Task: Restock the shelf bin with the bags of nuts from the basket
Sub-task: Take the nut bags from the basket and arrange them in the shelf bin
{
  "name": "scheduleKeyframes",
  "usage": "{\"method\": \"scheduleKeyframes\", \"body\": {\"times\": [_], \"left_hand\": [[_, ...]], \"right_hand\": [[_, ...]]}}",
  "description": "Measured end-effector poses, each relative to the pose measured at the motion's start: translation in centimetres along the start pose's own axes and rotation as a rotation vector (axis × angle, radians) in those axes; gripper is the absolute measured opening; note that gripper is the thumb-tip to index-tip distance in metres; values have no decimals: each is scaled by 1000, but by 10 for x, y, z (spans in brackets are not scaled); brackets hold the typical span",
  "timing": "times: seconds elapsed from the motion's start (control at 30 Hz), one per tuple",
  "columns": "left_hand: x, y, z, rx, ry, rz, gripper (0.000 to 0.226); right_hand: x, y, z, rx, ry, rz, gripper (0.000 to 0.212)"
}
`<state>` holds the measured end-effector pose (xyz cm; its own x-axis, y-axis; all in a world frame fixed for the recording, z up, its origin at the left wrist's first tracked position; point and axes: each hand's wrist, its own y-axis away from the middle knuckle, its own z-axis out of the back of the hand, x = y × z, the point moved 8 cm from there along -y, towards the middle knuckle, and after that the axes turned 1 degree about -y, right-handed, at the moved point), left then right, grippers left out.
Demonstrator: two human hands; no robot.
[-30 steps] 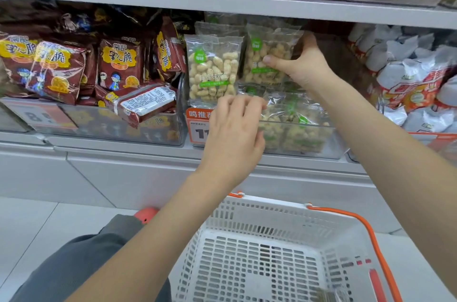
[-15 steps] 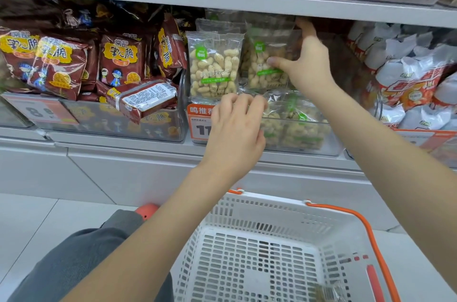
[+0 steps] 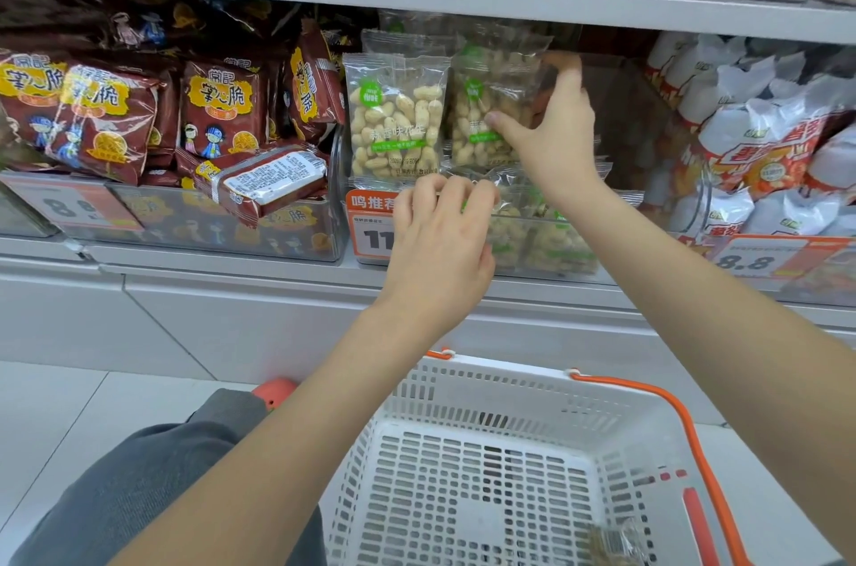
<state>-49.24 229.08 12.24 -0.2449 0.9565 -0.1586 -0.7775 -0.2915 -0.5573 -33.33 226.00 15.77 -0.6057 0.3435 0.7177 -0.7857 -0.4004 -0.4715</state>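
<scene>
Pinching the upright bag of peanuts (image 3: 491, 111) between thumb and curled fingers (image 3: 502, 123), the right hand (image 3: 551, 139) is standing it up at the back of the clear shelf bin (image 3: 546, 236), just beside the other upright bag (image 3: 393, 116) that's already facing front. The left hand (image 3: 440, 241) sits lower, fingers bent and close together over the bags lying flat at the bin's front edge (can't tell if it's actually gripping one or just pressing them down). So the step in hand looks like placing and tidying, not fetching.

Further out: the brown snack packs (image 3: 217, 111) fill the bin to the left, white bags (image 3: 759, 139) the one to the right. The white basket (image 3: 486, 463) with its orange handle sits below, nearly empty, with what looks like one last packet (image 3: 611, 542) blurred in the near corner.

Next move probably calls for letting go once the bag stands on its own, then reaching down to that corner.
</scene>
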Motion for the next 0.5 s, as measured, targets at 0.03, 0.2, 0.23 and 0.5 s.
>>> {"method": "scheduleKeyframes", "body": {"times": [0.03, 0.2, 0.23, 0.5], "left_hand": [[0, 0, 0, 2, -3, -2, 40], [-4, 2, 2, -13, 19, -27, 40], [-8, 3, 3, -33, 29, -54, 39], [-48, 48, -45, 1, 39, -376, 32]], "right_hand": [[0, 1, 1, 0, -7, -10, 76], [-5, 10, 9, 40, -16, -66, 81], [-5, 13, 12, 38, -7, -66, 78], [-16, 106, 64, -36, -115, 192, 42]]}}
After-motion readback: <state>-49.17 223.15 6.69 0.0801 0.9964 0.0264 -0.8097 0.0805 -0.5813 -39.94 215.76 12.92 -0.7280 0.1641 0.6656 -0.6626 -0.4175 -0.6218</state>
